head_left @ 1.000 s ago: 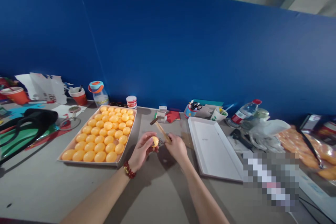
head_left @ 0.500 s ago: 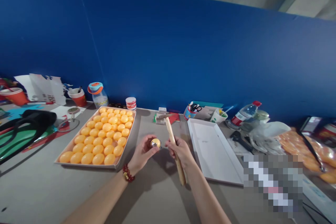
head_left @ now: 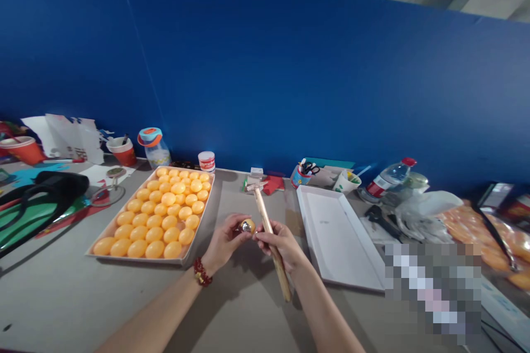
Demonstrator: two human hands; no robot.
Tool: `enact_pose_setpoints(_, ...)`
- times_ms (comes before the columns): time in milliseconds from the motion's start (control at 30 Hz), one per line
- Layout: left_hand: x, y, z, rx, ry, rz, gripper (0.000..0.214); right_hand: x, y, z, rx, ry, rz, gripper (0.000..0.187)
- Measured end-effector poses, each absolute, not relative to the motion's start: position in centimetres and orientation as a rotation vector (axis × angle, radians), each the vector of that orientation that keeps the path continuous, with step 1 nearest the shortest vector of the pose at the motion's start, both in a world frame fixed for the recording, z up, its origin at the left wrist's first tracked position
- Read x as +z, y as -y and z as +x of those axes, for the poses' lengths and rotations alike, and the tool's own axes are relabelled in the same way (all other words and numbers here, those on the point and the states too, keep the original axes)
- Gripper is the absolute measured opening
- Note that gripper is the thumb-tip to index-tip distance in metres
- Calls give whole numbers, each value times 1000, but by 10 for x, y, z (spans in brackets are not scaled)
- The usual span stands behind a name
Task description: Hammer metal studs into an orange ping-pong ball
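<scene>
Over the middle of the table, my left hand [head_left: 229, 240] grips a small ball [head_left: 248, 225], partly orange and partly shiny silver, between thumb and fingers. My right hand [head_left: 280, 244] is closed round the wooden handle of a hammer [head_left: 265, 210]; its head points away from me. The right thumb and fingertips come close to the ball, and whether they pinch something small I cannot tell. To the left, a shallow box [head_left: 136, 260] holds rows of orange ping-pong balls [head_left: 154, 233], with one gap showing near its right side.
Right of my hands lies a white shallow tray [head_left: 340, 242]. Along the blue wall stand a lidded jar [head_left: 154, 149], a small tub [head_left: 206, 161], a pen cup [head_left: 301, 176] and a plastic bottle [head_left: 388, 179]. Bagged orange balls [head_left: 472, 231] sit far right.
My right hand and the hammer have shifted slightly left, nearer the ball. The ball has turned in my left hand, with more of its silver side showing.
</scene>
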State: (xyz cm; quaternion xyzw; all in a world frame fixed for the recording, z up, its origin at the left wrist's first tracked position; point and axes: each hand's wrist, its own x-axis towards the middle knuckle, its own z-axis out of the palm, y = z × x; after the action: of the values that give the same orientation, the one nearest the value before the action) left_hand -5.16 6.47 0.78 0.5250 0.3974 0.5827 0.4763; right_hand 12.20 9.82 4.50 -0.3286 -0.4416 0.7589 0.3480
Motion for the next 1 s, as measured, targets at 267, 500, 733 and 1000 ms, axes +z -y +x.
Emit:
enact_pose_setpoints(267, 12, -61, -52, 1415, -996, 1327, 43, 46, -99, 121, 1953, 1165, -882, 31)
enact_pose_setpoints(500, 12, -60, -51, 1426, -1034, 1385, 37, 42, -98, 121, 1961, 1229, -880, 29)
enact_pose_setpoints(733, 12, -59, -51, 1423, -1042, 1446, 40, 41, -99, 122, 1950, 1202, -857, 30)
enact_pose_setpoints(1000, 21, -55, -52, 1480, -1132, 1595, 35, 41, -98, 121, 1946, 1201, -837, 27)
